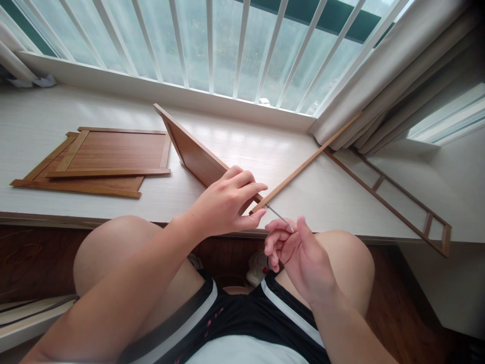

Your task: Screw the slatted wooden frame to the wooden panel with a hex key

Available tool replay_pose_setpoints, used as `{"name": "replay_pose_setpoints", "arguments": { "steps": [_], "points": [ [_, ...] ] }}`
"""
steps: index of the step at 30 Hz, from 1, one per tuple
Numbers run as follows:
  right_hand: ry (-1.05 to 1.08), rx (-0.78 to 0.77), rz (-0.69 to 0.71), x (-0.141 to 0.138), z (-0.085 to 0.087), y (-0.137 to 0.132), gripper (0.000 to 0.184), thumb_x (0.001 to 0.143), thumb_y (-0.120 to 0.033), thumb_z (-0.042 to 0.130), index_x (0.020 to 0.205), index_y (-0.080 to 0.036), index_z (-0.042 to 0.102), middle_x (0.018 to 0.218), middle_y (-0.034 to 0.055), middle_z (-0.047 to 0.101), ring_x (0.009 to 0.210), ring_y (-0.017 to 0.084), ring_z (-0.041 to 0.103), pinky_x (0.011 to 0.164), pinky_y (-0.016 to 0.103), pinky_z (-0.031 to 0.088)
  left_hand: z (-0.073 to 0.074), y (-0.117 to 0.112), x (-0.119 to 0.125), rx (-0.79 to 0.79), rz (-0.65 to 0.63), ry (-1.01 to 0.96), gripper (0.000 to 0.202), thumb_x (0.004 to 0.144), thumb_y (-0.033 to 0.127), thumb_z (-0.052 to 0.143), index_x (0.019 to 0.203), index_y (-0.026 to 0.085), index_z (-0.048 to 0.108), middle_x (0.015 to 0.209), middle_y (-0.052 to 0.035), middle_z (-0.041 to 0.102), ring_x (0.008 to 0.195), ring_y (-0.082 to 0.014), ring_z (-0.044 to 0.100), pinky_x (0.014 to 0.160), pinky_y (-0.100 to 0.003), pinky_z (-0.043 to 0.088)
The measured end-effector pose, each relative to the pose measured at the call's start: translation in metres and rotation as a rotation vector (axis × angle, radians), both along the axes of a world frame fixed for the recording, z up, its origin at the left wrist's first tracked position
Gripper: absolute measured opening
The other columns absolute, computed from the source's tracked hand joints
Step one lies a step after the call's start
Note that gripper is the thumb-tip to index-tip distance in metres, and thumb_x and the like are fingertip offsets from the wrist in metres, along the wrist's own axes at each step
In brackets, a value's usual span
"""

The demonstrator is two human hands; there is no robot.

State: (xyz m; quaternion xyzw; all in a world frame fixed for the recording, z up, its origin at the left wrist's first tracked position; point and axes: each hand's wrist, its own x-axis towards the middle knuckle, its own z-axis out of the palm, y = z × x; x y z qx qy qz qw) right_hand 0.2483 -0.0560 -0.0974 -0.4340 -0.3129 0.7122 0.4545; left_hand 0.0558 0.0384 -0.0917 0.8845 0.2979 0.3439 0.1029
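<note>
A wooden panel [193, 146] stands tilted on edge on the white ledge. At its near end a long wooden strip [303, 168] meets it at an angle. My left hand [231, 202] grips this near corner, its index finger and thumb stretched toward the joint and the other fingers bent over the panel. From the strip's end sticks out a thin metal hex key [279, 217]. My right hand [299, 258] is palm up with curled fingers, the key's outer end lying between thumb and index finger. The tip in the wood is hidden.
Two framed wooden panels [117, 151] lie overlapped on the ledge [45, 108] at left. A ladder-like wooden frame [397, 217] leans at right, past the ledge's front edge. A curtain [364, 76] hangs behind it. White window bars [210, 50] rise at the back.
</note>
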Motion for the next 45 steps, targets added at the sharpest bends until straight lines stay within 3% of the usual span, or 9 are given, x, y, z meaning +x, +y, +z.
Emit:
{"name": "replay_pose_setpoints", "arguments": {
  "steps": [6,11,16,21,28,31,34,39,45],
  "points": [
    [-0.44,0.369,-0.148,0.006,-0.004,-0.01,0.034,0.093,-0.045,0.056,0.119,-0.024,0.054,0.091,0.005,0.067,0.073,0.016,0.06,0.061,0.027,0.05,0.0,-0.001,0.0,-0.008,0.012,-0.002,0.038,0.085,0.032,0.062,0.12,0.018,0.063,0.099,-0.0094,0.06,0.1,-0.0243,0.05,0.096,-0.041,0.047],
    [-0.833,0.604,-0.233,0.013,-0.002,-0.011,0.029,0.086,-0.025,0.069,0.114,-0.024,0.06,0.095,0.0046,0.067,0.086,0.018,0.064,0.075,0.032,0.054,0.0,-0.001,0.0,-0.012,0.005,-0.008,0.038,0.086,0.033,0.062,0.121,0.018,0.063,0.1,-0.0095,0.06,0.101,-0.0245,0.05,0.097,-0.041,0.046],
    [-0.962,0.652,-0.286,0.021,-0.004,-0.009,0.019,0.086,-0.023,0.068,0.105,-0.023,0.065,0.092,0.0043,0.067,0.079,0.017,0.064,0.07,0.032,0.056,-0.001,0.0,-0.001,-0.014,-0.001,-0.005,0.039,0.086,0.034,0.062,0.122,0.017,0.063,0.099,-0.0093,0.06,0.1,-0.024,0.05,0.098,-0.04,0.045],
    [-0.845,0.537,-0.281,0.018,-0.001,-0.008,0.015,0.087,-0.028,0.068,0.1,-0.022,0.068,0.084,0.0045,0.069,0.074,0.017,0.064,0.067,0.03,0.055,-0.001,0.0,-0.001,-0.017,-0.002,-0.008,0.04,0.086,0.035,0.062,0.122,0.018,0.063,0.1,-0.0096,0.06,0.101,-0.0244,0.05,0.098,-0.041,0.045],
    [-0.171,0.073,-0.156,0.008,0.008,0.005,0.021,0.091,-0.038,0.061,0.084,-0.018,0.06,0.064,-0.0003,0.06,0.048,0.01,0.051,0.044,0.021,0.042,-0.002,0.0,-0.001,-0.006,-0.009,-0.006,0.041,0.087,0.036,0.062,0.123,0.017,0.063,0.101,-0.0101,0.061,0.101,-0.0241,0.05,0.099,-0.04,0.045],
    [-0.082,0.045,-0.101,0.01,0.006,0.008,0.021,0.093,-0.039,0.057,0.087,-0.019,0.057,0.066,-0.0003,0.06,0.048,0.01,0.05,0.042,0.022,0.042,-0.002,-0.001,-0.001,-0.002,-0.008,-0.008,0.041,0.087,0.036,0.062,0.123,0.016,0.063,0.101,-0.01,0.061,0.101,-0.0238,0.05,0.099,-0.04,0.044],
    [-0.214,0.177,-0.15,0.012,0.0,0.005,0.023,0.094,-0.041,0.055,0.095,-0.019,0.06,0.075,0.0024,0.063,0.056,0.012,0.055,0.046,0.024,0.045,-0.003,-0.001,-0.002,0.002,-0.006,-0.012,0.041,0.087,0.037,0.062,0.122,0.016,0.063,0.101,-0.0098,0.061,0.1,-0.0237,0.05,0.099,-0.04,0.045],
    [-0.796,0.585,-0.234,0.017,-0.006,0.002,0.028,0.087,-0.028,0.069,0.114,-0.024,0.062,0.102,0.0049,0.065,0.084,0.016,0.06,0.065,0.027,0.053,-0.002,-0.001,-0.002,0.001,-0.006,-0.01,0.041,0.088,0.037,0.061,0.122,0.016,0.064,0.101,-0.0101,0.061,0.1,-0.0238,0.049,0.099,-0.04,0.045],
    [-1.118,1.005,-0.156,0.026,-0.003,0.012,0.016,0.089,-0.008,0.062,0.097,-0.021,0.068,0.093,0.0034,0.067,0.087,0.016,0.062,0.078,0.032,0.052,-0.002,0.0,-0.002,0.004,-0.009,-0.018,0.04,0.087,0.036,0.062,0.122,0.016,0.063,0.101,-0.0097,0.061,0.1,-0.0237,0.05,0.098,-0.04,0.045]
  ]
}}
